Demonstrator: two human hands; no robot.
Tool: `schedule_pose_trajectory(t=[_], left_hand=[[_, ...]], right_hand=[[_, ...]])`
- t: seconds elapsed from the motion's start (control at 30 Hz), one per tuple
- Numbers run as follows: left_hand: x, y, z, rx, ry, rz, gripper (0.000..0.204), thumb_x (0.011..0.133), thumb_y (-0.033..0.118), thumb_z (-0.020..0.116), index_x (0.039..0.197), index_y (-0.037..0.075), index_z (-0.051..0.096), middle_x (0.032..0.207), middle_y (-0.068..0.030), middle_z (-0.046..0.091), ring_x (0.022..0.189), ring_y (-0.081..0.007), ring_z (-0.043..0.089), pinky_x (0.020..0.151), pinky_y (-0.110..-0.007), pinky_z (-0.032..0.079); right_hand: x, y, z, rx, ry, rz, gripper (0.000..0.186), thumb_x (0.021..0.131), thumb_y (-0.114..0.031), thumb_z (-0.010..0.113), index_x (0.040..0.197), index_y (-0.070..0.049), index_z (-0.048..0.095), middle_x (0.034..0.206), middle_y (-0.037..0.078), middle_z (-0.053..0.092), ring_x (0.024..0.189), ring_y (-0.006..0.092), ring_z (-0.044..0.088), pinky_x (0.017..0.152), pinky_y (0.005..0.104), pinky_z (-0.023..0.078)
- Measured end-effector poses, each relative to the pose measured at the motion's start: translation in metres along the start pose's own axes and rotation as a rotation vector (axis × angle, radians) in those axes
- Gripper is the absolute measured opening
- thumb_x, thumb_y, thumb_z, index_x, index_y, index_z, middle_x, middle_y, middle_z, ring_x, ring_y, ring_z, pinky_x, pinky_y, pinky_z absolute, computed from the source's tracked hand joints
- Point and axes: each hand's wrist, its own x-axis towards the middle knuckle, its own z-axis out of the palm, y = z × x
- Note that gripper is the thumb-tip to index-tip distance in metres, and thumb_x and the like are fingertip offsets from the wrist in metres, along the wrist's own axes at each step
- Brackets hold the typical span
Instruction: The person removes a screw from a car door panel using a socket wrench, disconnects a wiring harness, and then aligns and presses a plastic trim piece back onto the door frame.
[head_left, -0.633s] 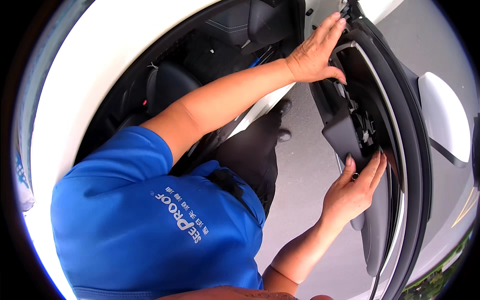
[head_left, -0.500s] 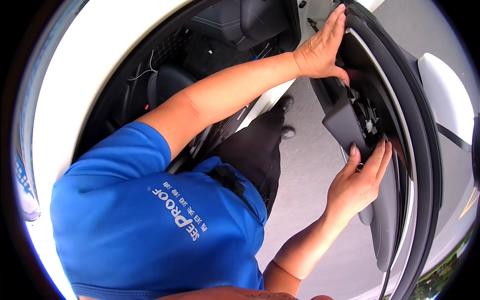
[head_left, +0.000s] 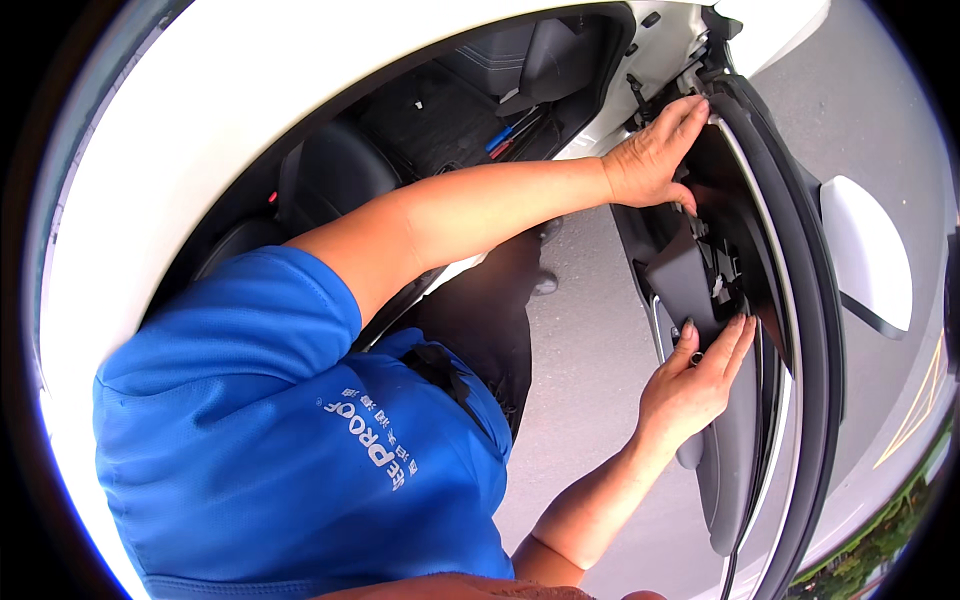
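A grey and black car door panel point(head_left: 725, 450) stands tilted away from the open door point(head_left: 822, 350), and a dark gap shows between them. White clips point(head_left: 719, 288) and other small black parts are visible in that gap. My left hand point(head_left: 655, 155) lies stretched along the front end of the panel, thumb apart and nothing gripped in it. Lower down, my right hand point(head_left: 690, 385) grips the panel's upper edge beside a wedge-shaped grey trim piece point(head_left: 685, 272), its thumb on the face and its fingertips over the edge. A dark ring is on one finger.
The white car body point(head_left: 150, 180) curves along the left, around a dark cabin with a seat point(head_left: 345, 175). Blue- and red-handled tools point(head_left: 500, 138) lie on the cabin floor. A white door mirror point(head_left: 868, 250) juts out beyond the door. Grey paving point(head_left: 575, 330) is below.
The view has shifted, so door and hands appear further left and lower. Both hands keep about the same places on the panel. More of the cabin tools and the door hinge area shows now.
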Motion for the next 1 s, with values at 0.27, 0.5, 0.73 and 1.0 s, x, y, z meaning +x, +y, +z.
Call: schedule_pose_trajectory(t=[0.27,0.5,0.73,1.0], left_hand=[[-0.027,-0.029,-0.028,-0.049,-0.246,-0.337,0.096,0.071,0.028,0.082,0.149,0.006,0.029,0.149,-0.0185,0.035,0.135,-0.0361,0.040,0.109,-0.039,0.039],[-0.015,-0.031,-0.005,0.054,-0.161,-0.320,0.073,0.077,0.027,0.078,0.134,-0.006,0.046,0.133,-0.0217,0.054,0.121,-0.0362,0.054,0.099,-0.038,0.048],[-0.004,-0.043,-0.012,-0.001,-0.236,-0.340,0.077,0.074,0.032,0.080,0.132,-0.005,0.047,0.123,-0.0214,0.059,0.110,-0.0380,0.060,0.092,-0.040,0.051],[-0.001,-0.042,-0.008,-0.038,-0.260,-0.411,0.076,0.070,0.031,0.083,0.130,-0.001,0.049,0.113,-0.0206,0.063,0.103,-0.0382,0.062,0.086,-0.041,0.051]], right_hand=[[-0.004,0.001,0.010,-0.024,0.029,-0.040,0.055,0.097,-0.032,0.055,0.141,0.000,0.043,0.146,0.028,0.037,0.124,0.0458,0.050,0.089,0.0454,0.053],[-0.006,0.003,0.017,-0.079,0.059,-0.040,0.061,0.099,-0.044,0.046,0.142,-0.001,0.042,0.145,0.031,0.036,0.127,0.0474,0.046,0.092,0.0465,0.050],[-0.009,0.008,0.027,-0.106,0.192,-0.068,0.058,0.099,-0.041,0.049,0.139,0.001,0.046,0.142,0.028,0.041,0.128,0.0438,0.047,0.098,0.0447,0.048],[-0.004,0.019,0.034,-0.101,0.267,-0.120,0.055,0.097,-0.037,0.055,0.135,0.002,0.051,0.138,0.026,0.044,0.122,0.0400,0.052,0.090,0.0403,0.054]])
